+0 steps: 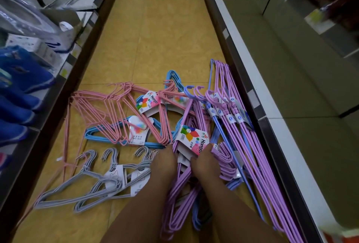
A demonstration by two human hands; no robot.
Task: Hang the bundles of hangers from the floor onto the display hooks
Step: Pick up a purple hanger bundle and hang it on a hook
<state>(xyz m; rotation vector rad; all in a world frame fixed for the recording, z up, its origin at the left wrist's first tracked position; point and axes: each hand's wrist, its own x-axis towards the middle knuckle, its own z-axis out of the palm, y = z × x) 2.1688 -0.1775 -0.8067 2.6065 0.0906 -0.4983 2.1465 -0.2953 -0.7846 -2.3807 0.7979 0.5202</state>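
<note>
Your left hand (165,160) and right hand (204,162) both reach down into the purple hanger bundle (180,190) on the floor (155,39). Your fingers are hidden under it, so I cannot tell if they grip.

Hanger bundles (147,136) on floor (155,39) between two shelf units (272,87).

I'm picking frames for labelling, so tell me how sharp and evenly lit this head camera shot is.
Head view: wide-angle bend curves the shelf edges; the upper right shelf is motion-blurred and dim; the glossy card label on the purple wire hanger bundle reads sharply; the left hand and right hand are in soft focus; the yellow tiled floor is evenly lit, without harsh glare.
</note>
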